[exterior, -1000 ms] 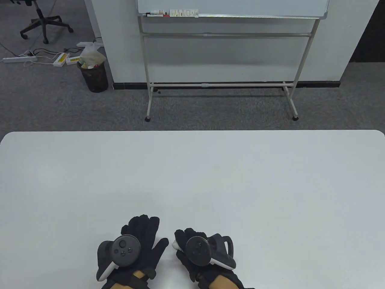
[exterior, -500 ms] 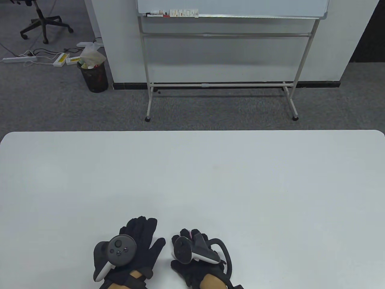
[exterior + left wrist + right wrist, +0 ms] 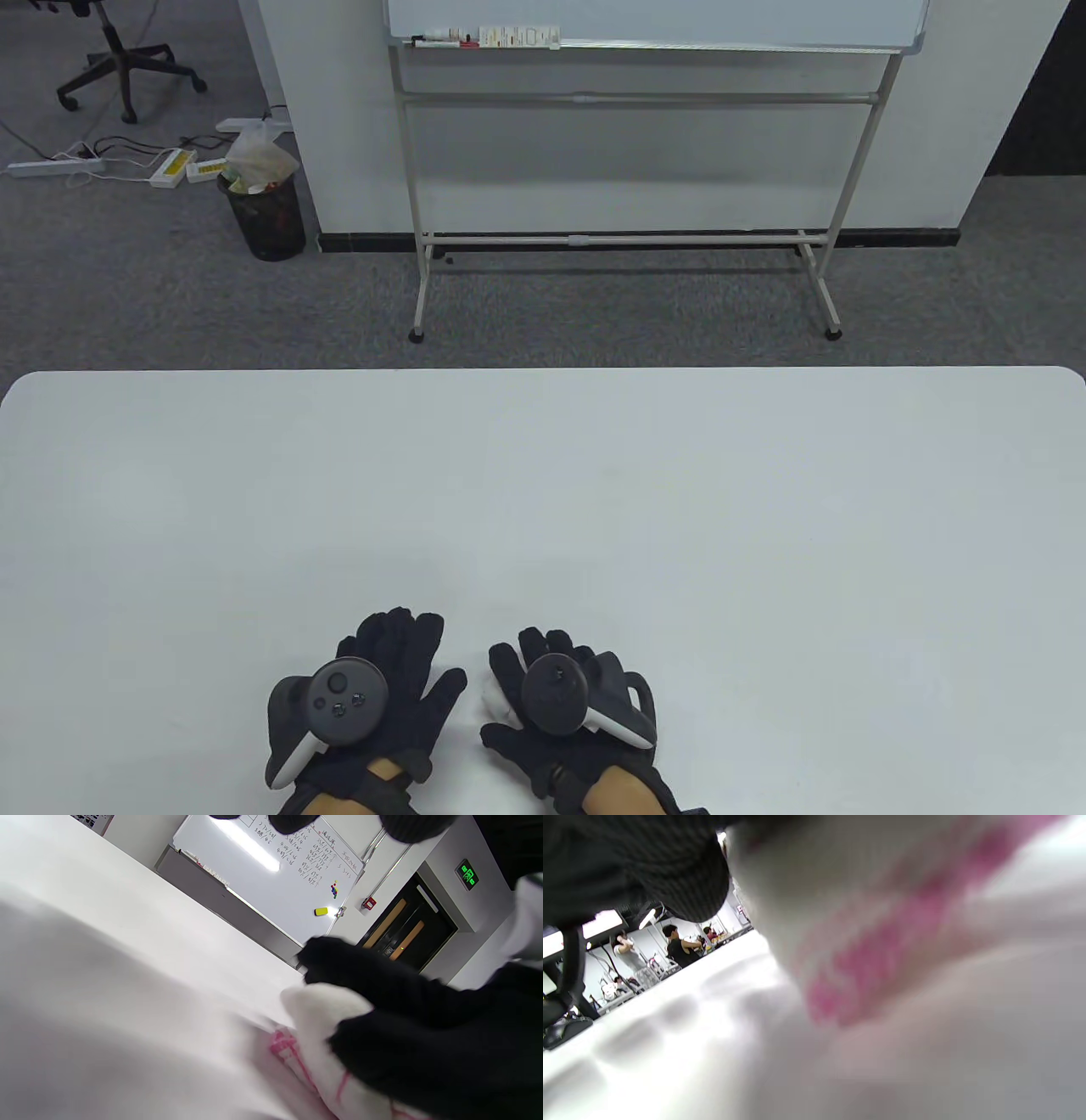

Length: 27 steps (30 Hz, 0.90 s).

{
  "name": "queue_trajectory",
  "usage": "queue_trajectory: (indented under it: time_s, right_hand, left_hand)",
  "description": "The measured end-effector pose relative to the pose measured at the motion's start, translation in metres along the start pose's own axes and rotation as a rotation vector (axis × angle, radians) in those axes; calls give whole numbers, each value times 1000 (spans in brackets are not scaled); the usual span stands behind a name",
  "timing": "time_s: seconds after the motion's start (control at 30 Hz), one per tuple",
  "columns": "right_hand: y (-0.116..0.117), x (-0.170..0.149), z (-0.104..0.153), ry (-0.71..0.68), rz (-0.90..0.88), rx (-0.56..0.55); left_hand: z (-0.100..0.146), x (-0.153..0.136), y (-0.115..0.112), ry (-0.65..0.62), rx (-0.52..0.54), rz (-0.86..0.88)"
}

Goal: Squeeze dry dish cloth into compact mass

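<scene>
Table view: right hand (image 3: 560, 713) is clenched over the cloth (image 3: 494, 698) near the table's (image 3: 594, 492) front edge — only a small white lump shows at the thumb side. Left hand (image 3: 382, 696) lies flat and released just left of the cloth, not touching it as far as I can tell. Judgement: cloth already bunched small, squeeze mostly done, maybe a final press left. Left wrist view adds what the top view hides — white fabric with pink stripes (image 3: 292, 1052) bulging between black fingers (image 3: 382, 984). Right wrist view: blurred, pink-on-white cloth fills most of it.
</scene>
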State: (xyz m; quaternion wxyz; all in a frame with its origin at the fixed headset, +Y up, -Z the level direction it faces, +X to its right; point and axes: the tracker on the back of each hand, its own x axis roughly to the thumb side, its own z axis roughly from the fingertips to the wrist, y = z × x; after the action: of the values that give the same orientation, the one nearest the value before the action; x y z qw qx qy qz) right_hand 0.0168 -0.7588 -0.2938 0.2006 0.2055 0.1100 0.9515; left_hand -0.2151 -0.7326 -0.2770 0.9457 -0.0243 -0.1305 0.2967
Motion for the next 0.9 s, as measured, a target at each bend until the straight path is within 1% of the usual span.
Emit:
queue_trajectory:
  time_s: [0.13,0.17,0.23,0.33,0.4,0.47,0.57,0.67,0.77,0.9]
  right_hand:
    - [-26,0,13,-35,-70,-128]
    - [-35,0,18,-44,-94,-177]
    - [-48,-2,26,-39,-138,-246]
    - [-70,-10,38,-4,-183,-378]
    - [-79,-18,44,27,-197,-441]
    - [-86,-30,48,71,-218,-472]
    - [-90,-50,53,154,-243,-502]
    - [-88,-75,55,256,-273,-510]
    - [-81,-99,57,375,-334,-485]
    - [-69,-113,56,443,-339,-422]
  left_hand:
    - [0,-1,0,9,-1,6]
    - [0,-1,0,8,3,4]
    - [0,-2,2,5,9,-2]
    - [2,-7,5,14,22,-3]
    - [3,-11,7,25,28,7]
    - [3,-14,8,34,32,15]
    - [3,-16,8,42,35,27]
    - [2,-14,6,47,31,37]
    - [1,-13,4,48,21,43]
    - [0,-12,3,43,19,45]
